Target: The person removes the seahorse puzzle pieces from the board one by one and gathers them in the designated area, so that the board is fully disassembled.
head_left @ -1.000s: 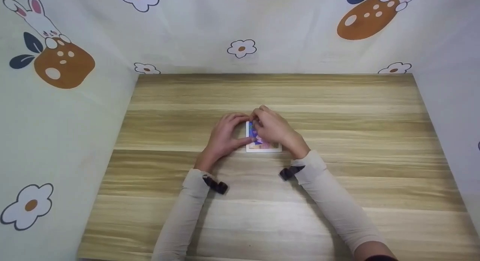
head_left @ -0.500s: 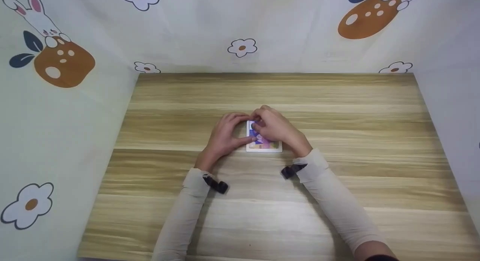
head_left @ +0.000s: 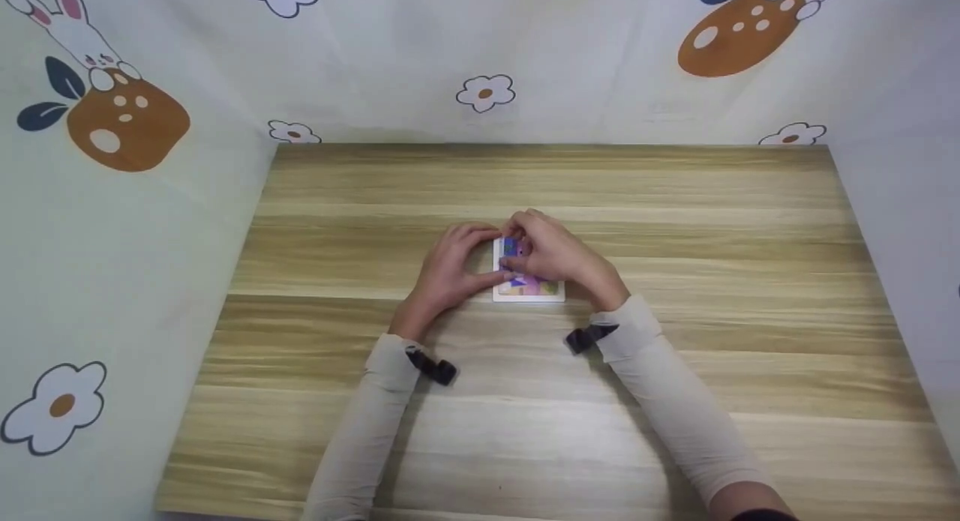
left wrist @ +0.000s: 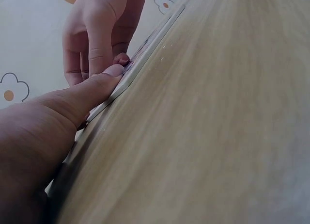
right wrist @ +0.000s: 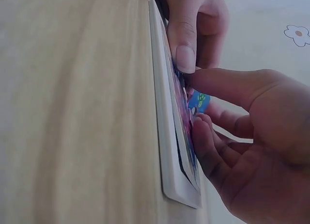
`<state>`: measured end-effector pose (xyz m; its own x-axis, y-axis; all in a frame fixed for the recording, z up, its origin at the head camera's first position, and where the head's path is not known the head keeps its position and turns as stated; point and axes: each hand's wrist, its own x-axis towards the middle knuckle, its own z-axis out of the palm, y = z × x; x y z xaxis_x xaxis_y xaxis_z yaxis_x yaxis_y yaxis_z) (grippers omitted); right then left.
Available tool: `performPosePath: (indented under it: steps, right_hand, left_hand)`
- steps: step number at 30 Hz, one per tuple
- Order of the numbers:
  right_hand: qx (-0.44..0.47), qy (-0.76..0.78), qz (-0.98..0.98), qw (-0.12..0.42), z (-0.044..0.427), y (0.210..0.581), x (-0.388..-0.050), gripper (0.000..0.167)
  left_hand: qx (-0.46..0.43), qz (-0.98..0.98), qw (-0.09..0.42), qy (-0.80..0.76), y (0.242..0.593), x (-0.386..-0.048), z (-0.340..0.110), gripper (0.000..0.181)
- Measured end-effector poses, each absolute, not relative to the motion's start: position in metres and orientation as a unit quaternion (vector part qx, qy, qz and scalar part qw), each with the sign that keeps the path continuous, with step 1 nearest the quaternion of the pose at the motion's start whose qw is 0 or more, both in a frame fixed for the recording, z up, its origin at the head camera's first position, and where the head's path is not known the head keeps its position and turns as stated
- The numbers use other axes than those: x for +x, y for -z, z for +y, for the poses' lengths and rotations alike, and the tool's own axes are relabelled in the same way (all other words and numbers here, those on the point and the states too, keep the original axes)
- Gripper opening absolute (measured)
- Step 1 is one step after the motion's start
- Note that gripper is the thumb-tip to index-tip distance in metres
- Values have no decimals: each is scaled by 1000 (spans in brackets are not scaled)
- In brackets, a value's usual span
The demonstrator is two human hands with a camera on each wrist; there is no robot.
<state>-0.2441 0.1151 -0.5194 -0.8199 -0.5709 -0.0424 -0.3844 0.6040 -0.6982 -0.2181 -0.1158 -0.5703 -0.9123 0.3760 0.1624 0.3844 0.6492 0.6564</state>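
A small picture puzzle (head_left: pixel 553 290) in a white frame (right wrist: pixel 170 173) lies flat near the middle of the table. My left hand (head_left: pixel 448 270) steadies it from the left. Its thumb (left wrist: pixel 99 86) presses on the picture, and the fingers reach the far left corner. Over the upper part of the picture is my right hand (head_left: pixel 556 251), its fingers bent. Between its thumb and fingers it pinches a small blue piece (right wrist: pixel 199 102) with a green pattern, which stands up from the picture in the right wrist view. The right hand hides much of the picture's upper right.
The wood-patterned table (head_left: pixel 360 184) extends around the puzzle on every side. A pale cloth (head_left: pixel 390 56) with rabbits and flowers rises along the back and left. Black wrist cameras stick out inward from both sleeves, close above the tabletop.
My right hand has moved slightly to the right, and its thumb has shifted toward me. The blue piece with green shows more clearly between its fingers. The left hand keeps its place.
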Motion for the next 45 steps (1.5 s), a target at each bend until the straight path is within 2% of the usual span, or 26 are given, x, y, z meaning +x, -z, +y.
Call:
performPosePath:
  steps: [15, 28, 38, 45]
  right_hand:
    - [-254, 419, 856, 166, 127, 521, -253, 33]
    - [-245, 457, 833, 192, 132, 524, -255, 31]
    - [-262, 444, 842, 156, 128, 523, -253, 35]
    - [-264, 447, 840, 160, 132, 522, -253, 37]
  left_hand:
    - [-201, -911, -2, 361, 569, -218, -115, 72]
    - [-204, -911, -4, 357, 569, -219, -116, 73]
    - [-202, -913, -3, 355, 569, -218, -115, 72]
    - [-195, -913, -7, 358, 569, -218, -115, 71]
